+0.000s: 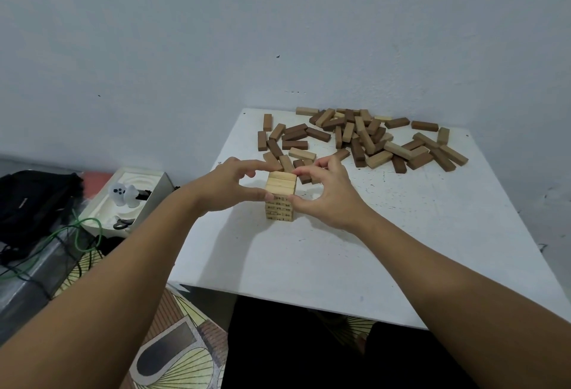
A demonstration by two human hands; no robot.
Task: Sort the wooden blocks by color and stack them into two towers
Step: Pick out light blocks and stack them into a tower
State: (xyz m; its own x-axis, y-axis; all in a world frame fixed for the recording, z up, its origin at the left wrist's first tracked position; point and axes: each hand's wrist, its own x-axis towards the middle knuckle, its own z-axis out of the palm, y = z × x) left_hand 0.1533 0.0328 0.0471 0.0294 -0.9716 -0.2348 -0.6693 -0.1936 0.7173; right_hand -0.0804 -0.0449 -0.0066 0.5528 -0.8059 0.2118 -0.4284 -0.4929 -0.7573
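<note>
On a white table [355, 249] against a pale wall, a light-wood tower [280, 195] stands near the middle.
Left hand [230, 186] and right hand [327, 194] pinch its top layer; small black numbers mark its blocks, brown and tan blocks [364, 138] scattered behind.

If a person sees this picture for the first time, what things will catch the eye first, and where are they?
First, the small light-wood tower near the middle of the white table, with the left hand and right hand pinching its top layer from both sides. Next, the loose pile of dark and light blocks scattered along the table's far edge by the wall.
</note>
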